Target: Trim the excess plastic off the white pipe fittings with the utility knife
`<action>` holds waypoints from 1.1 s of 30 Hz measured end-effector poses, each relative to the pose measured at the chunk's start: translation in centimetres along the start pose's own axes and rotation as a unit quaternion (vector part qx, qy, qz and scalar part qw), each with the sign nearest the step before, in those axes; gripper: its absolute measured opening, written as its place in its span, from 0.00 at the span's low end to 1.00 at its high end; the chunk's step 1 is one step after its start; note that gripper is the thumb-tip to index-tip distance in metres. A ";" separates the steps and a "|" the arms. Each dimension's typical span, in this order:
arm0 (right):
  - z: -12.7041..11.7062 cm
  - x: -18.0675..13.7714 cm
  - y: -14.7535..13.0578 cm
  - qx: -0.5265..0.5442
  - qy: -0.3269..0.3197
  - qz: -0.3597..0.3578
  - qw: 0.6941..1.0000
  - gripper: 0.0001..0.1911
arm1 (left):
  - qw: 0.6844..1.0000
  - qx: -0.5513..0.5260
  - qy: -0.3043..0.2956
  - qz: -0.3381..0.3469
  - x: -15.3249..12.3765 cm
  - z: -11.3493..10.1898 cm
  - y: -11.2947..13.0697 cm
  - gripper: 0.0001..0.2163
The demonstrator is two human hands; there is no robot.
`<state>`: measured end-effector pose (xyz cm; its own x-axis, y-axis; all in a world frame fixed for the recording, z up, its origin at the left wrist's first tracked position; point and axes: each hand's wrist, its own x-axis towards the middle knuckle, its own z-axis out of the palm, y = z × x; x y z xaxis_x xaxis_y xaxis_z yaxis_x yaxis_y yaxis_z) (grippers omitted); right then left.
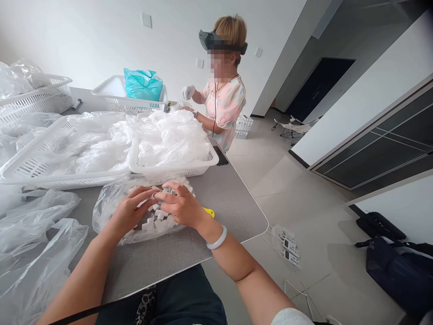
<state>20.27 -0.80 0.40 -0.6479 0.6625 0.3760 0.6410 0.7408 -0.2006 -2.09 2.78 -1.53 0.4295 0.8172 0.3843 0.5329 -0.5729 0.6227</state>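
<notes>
Over a clear plastic bag (104, 207) spread on the grey table, my left hand (135, 208) and my right hand (181, 205) meet at the fingertips. Between them they pinch a small white plastic piece (155, 195), mostly covered by the fingers. Loose white plastic fittings (161, 215), some T-shaped, lie in the bag below my hands. The yellow handle (209, 212) of a tool pokes out beside my right wrist; its other end is hidden.
White plastic baskets (203, 170) filled with clear bags stand just beyond my hands. More crumpled bags (40, 253) cover the left side. Across the table (233, 203), a person (225, 99) with a headset and white glove works near a basket holding a teal bag (144, 85). A phone (221, 155) lies at the edge.
</notes>
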 end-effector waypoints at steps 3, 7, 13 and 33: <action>0.6 0.3 -0.7 0.006 -0.006 0.008 1.000 0.19 | 1.000 0.003 -0.020 0.022 -0.1 0.0 -0.2 0.24; 1.0 0.6 -1.8 0.081 0.000 0.062 0.995 0.18 | 0.998 0.031 0.037 0.047 -0.4 0.6 0.3 0.21; 0.3 0.6 -2.2 0.443 0.007 0.154 0.883 0.15 | 0.987 0.085 0.084 0.105 -0.6 0.7 1.0 0.18; 2.2 -0.4 -0.8 0.034 0.175 -0.005 0.984 0.20 | 0.777 -0.539 0.093 -0.312 0.7 0.3 2.0 0.18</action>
<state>19.11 -1.38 -1.63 -0.4641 0.5853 0.6649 0.5992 0.7602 -0.2510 -0.46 2.15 -0.22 0.1666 0.9672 -0.1916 -0.3681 0.2413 0.8979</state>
